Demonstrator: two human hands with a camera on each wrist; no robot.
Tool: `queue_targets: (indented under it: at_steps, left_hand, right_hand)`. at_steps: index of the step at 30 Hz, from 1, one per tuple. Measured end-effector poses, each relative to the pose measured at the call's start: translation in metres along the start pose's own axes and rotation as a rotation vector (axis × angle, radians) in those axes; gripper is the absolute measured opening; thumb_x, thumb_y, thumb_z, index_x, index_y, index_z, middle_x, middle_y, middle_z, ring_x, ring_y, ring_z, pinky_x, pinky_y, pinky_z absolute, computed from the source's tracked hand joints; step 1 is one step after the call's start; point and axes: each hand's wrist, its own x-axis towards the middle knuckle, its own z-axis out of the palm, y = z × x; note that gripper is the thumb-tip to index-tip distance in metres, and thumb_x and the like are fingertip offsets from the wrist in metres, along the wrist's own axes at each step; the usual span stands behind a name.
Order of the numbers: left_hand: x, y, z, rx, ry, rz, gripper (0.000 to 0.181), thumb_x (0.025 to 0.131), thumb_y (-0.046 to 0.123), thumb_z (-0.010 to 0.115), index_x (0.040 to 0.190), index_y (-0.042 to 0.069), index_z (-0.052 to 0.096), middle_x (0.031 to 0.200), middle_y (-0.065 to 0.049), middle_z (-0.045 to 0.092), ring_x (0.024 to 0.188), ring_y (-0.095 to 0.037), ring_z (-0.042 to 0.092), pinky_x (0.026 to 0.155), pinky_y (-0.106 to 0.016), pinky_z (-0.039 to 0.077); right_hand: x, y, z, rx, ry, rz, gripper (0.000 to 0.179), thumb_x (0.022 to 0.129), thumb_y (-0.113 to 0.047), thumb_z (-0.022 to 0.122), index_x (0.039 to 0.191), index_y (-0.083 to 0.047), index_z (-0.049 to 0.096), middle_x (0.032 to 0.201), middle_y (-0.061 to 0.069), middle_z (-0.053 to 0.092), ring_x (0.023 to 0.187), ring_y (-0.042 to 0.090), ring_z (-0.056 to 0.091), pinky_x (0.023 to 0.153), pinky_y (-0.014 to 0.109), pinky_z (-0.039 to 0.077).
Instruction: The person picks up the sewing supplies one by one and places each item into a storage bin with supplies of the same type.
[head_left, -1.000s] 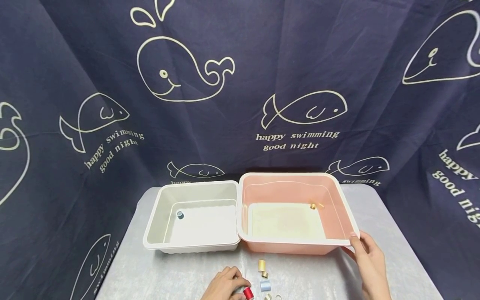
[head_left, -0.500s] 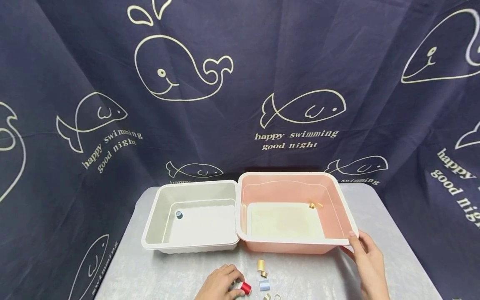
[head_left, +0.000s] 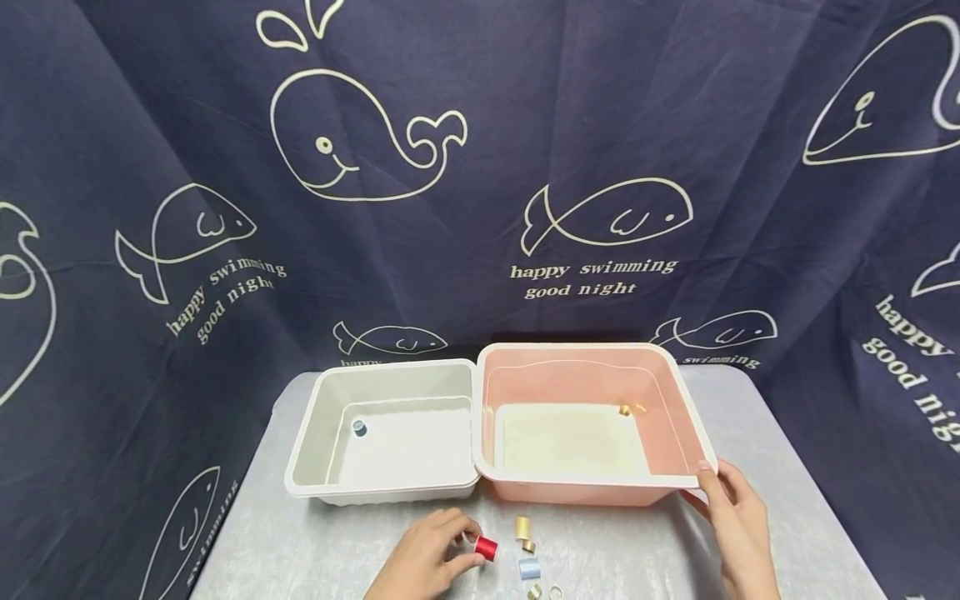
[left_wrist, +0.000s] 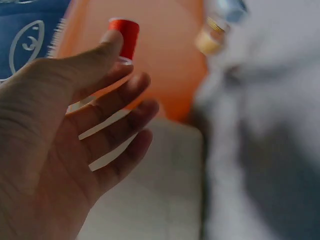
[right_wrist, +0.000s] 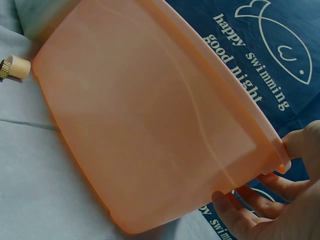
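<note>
My left hand (head_left: 429, 552) pinches a red thread spool (head_left: 486, 547) between thumb and index finger, in front of the two bins. In the left wrist view the red spool (left_wrist: 130, 39) sits at the thumb tip, the other fingers spread loosely behind it. At the right, my right hand (head_left: 738, 525) grips the front corner of the pink bin (head_left: 592, 479), thumb on the rim and fingers below it. To the right of the red spool lie a yellow spool (head_left: 522, 527), a small gold ring (head_left: 528, 547) and a light blue spool (head_left: 529, 568).
A white bin (head_left: 382, 490) stands left of the pink one, with a blue spool (head_left: 359, 428) inside. The pink bin holds a small gold piece (head_left: 625, 410). Another gold ring (head_left: 534, 592) and a silvery ring (head_left: 555, 592) lie at the bottom edge. A dark blue curtain (head_left: 480, 250) hangs behind.
My left hand has drawn slightly left and away from the other small items, the red spool now pinched and turned in its fingertips. The right hand keeps its grip on the pink bin.
</note>
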Motion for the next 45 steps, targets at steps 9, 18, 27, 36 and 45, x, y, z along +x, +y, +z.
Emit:
queue_targets:
  at_steps: [9,18,27,36,45]
  left_hand:
    - [0.008,0.016,-0.012,-0.154,0.000,0.038,0.020,0.095,0.045,0.072,0.107,0.031,0.067,0.095,0.012,0.066,0.086,0.000,0.059,0.075,-0.016,0.047]
    - [0.017,0.023,-0.044,-0.298,0.100,0.068,0.023,0.092,0.034,0.077,0.114,0.034,0.068,0.100,0.017,0.068,0.089,-0.003,0.063,0.079,-0.022,0.053]
    - [0.027,0.017,-0.075,-0.466,0.066,-0.001,0.024,0.093,0.028,0.078,0.116,0.032,0.071,0.106,0.012,0.073,0.094,-0.007,0.067,0.086,-0.026,0.056]
    - [0.042,-0.002,-0.094,-0.493,0.070,0.010,0.017,0.096,0.021,0.075,0.112,0.024,0.072,0.104,0.006,0.075,0.092,-0.005,0.068,0.086,-0.027,0.057]
    - [0.063,-0.027,-0.110,-0.542,0.085,-0.071,0.017,0.097,0.015,0.073,0.114,0.017,0.073,0.107,0.001,0.076,0.098,-0.006,0.069,0.090,-0.025,0.056]
  right_hand:
    - [0.000,0.001,0.000,0.026,-0.009,-0.005,0.047,0.105,-0.032,0.061,0.137,0.001,0.050,0.096,-0.026,0.069,0.092,-0.011,0.064,0.079,0.009,0.054]
    - [0.000,0.001,-0.003,0.043,0.004,-0.013,0.043,0.105,-0.031,0.062,0.135,-0.001,0.052,0.096,-0.025,0.070,0.092,-0.011,0.064,0.078,0.011,0.055]
    - [-0.001,0.001,-0.003,0.055,0.006,-0.009,0.035,0.105,-0.028,0.062,0.130,-0.005,0.056,0.094,-0.025,0.071,0.090,-0.010,0.065,0.078,0.011,0.055]
    - [-0.002,0.001,-0.002,0.068,-0.006,-0.006,0.043,0.105,-0.028,0.061,0.136,0.000,0.051,0.097,-0.025,0.070,0.090,-0.010,0.066,0.078,0.015,0.058]
    - [-0.001,0.001,-0.001,0.037,-0.006,0.003,0.051,0.105,-0.034,0.062,0.140,0.001,0.049,0.098,-0.027,0.068,0.091,-0.010,0.066,0.078,0.015,0.058]
